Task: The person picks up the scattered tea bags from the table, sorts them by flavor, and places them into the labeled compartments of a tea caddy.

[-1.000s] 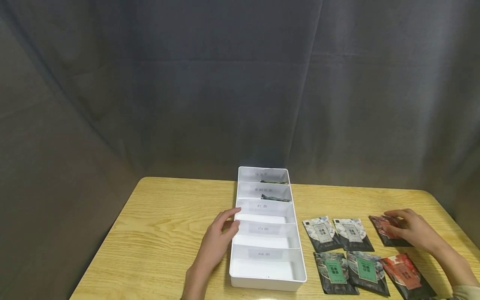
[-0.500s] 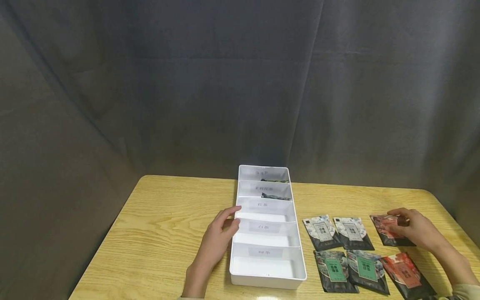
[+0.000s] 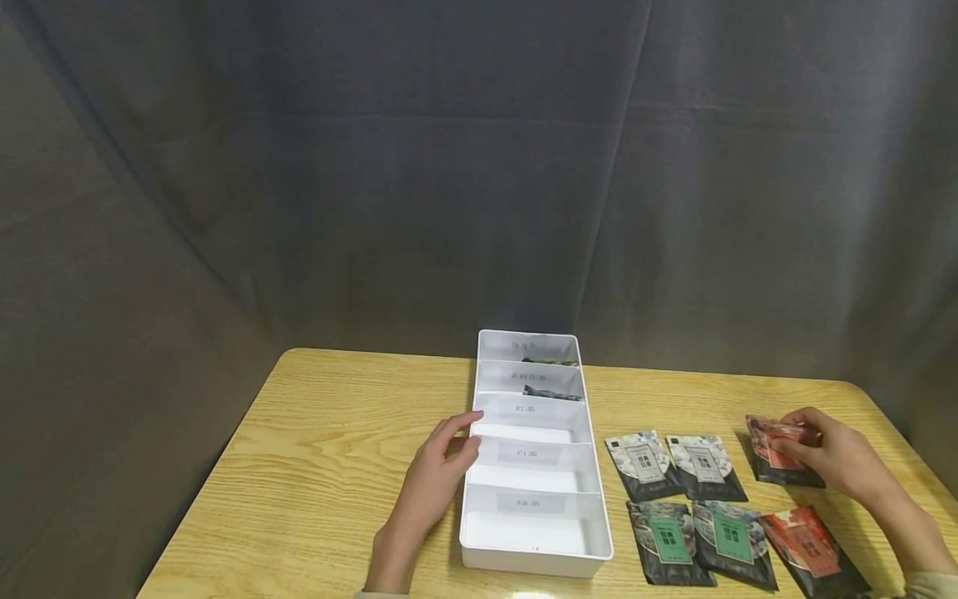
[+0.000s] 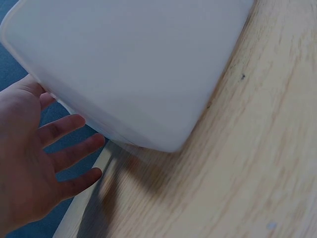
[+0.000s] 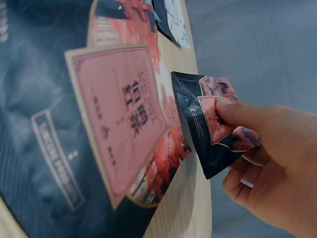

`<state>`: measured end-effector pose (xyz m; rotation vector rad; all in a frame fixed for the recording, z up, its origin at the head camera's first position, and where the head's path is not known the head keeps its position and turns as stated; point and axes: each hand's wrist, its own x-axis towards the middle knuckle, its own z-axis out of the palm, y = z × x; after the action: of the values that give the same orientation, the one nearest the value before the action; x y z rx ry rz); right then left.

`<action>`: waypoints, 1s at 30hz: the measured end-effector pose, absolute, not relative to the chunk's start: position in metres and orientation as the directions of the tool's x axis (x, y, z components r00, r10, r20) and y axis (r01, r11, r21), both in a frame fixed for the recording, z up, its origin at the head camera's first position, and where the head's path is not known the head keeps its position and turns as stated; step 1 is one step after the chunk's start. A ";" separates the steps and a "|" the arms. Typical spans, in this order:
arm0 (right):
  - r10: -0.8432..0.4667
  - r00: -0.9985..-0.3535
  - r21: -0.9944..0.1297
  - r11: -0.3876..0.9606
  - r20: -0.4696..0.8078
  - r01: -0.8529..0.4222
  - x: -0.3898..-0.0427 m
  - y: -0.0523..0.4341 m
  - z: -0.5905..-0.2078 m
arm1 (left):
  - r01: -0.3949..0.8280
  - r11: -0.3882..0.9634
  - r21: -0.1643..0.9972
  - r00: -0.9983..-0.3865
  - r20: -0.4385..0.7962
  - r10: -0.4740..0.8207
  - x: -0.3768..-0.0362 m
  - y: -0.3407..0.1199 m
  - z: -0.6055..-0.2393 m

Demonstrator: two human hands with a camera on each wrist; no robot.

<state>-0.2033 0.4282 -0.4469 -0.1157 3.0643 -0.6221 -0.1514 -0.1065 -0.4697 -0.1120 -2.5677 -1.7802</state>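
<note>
The right hand [image 3: 831, 453] pinches a red-labelled dark foil tea sachet [image 3: 778, 449] at its edge; it seems light, thin, bendable and slippery. The left hand [image 3: 434, 478], fingers relaxed, rests against the white plastic divided tray [image 3: 599, 532].

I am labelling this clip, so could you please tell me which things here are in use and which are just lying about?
In use:
right hand pinching a red packet
left hand resting on the white divided tray

Lying about:
second red packet
two green packets
two white packets
</note>
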 end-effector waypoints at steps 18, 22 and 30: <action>-0.134 -0.978 -0.463 0.864 0.162 -0.195 -0.197 0.414 -0.431 | 0.062 0.347 0.936 -0.998 0.051 0.042 -0.151 -0.106 -0.469; -0.119 -0.961 -0.437 0.872 0.251 -0.222 -0.197 0.409 -0.427 | 0.066 0.350 0.934 -0.998 0.053 0.045 -0.151 -0.106 -0.470; -0.113 -0.940 -0.410 0.878 0.321 -0.246 -0.198 0.392 -0.418 | 0.068 0.356 0.932 -0.997 0.054 0.049 -0.151 -0.106 -0.469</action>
<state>-0.1983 0.3923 -0.4178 -0.3249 3.3251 -0.7921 -0.1513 -0.1063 -0.4690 -0.1116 -2.5734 -1.7694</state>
